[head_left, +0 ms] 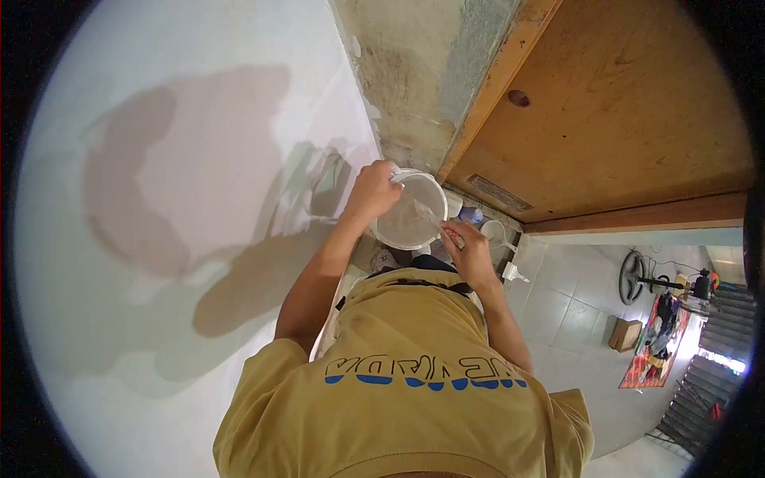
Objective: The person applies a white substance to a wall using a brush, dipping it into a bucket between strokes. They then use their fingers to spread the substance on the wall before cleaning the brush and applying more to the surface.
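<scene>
A white round bucket [408,227] is held in front of my body, its open top facing me. My left hand [374,191] is closed on the bucket's upper left rim, with something whitish by the fingers. At the bucket's right edge my right hand [466,248] is closed round the handle of a small tool [426,212], whose pale end reaches inside the bucket. What the bucket holds looks pale and is hard to make out.
A white wall [199,159] is close on the left. A brown wooden door [621,111] stands at the upper right. Beside the bucket are a blue item [471,214] and a white container [494,233]. Farther right, a cardboard box [625,334] is on the tiled floor [558,311].
</scene>
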Available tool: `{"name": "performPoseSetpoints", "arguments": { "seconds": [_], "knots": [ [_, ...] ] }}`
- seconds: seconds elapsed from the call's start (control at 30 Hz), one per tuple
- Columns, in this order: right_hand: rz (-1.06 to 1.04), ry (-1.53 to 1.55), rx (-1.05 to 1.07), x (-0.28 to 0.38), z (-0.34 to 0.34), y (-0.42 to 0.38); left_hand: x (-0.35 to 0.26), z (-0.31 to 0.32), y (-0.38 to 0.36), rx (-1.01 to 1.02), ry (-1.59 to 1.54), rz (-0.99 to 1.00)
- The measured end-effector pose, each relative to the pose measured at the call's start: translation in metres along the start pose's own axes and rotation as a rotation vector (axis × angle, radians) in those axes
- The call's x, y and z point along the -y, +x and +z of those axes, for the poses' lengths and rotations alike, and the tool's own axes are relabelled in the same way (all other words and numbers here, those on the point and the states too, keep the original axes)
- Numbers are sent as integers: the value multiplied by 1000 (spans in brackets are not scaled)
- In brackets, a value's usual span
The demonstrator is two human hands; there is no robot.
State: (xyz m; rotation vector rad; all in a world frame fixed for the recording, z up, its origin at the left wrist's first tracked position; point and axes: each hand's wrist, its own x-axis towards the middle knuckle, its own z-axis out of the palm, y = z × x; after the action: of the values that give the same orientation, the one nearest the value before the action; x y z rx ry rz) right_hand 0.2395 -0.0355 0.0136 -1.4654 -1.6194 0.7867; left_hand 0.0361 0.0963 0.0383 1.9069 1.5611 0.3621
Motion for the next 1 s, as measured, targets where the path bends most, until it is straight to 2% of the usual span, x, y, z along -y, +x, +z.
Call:
{"name": "performPoseSetpoints", "arguments": {
  "seconds": [0.23,0.27,0.33,0.43,0.5,0.53,0.6,0.63,0.67,0.73,0.77,0.83,0.87,0.93,1.0],
  "knots": [
    [-98,-124,279,10,-8,2,-27,4,-15,70,-116,77],
    [-95,-123,279,9,-6,4,-27,10,-15,18,-139,121],
    [-305,-197,372,3,3,11,-36,9,-18,-33,-163,164],
    [-369,-348,476,-9,22,21,-45,4,-23,0,-108,103],
    [-411,-377,505,-22,38,30,-47,5,-27,-139,-33,178],
    [-448,-408,532,-28,46,35,-47,5,-27,-141,-32,175],
    [-472,-339,540,-41,60,42,-46,7,-25,-4,-73,113],
    [-496,-273,544,-48,67,44,-45,10,-27,-2,-77,109],
    [-493,-276,549,-54,75,46,-43,15,-28,-29,-76,129],
    [-245,-246,678,-57,81,48,-45,24,-28,-53,-91,150],
    [-240,-253,685,-61,80,46,-44,27,-28,-24,-122,142],
    [-16,-212,779,-44,70,48,-46,30,-30,8,-155,129],
    [-13,-213,785,-53,71,47,-48,32,-31,-9,-133,120],
    [-299,-317,777,-78,75,44,-48,37,-32,-24,-109,105],
    [-343,-335,745,-90,74,38,-46,44,-30,-31,-135,173]
  ]
}}
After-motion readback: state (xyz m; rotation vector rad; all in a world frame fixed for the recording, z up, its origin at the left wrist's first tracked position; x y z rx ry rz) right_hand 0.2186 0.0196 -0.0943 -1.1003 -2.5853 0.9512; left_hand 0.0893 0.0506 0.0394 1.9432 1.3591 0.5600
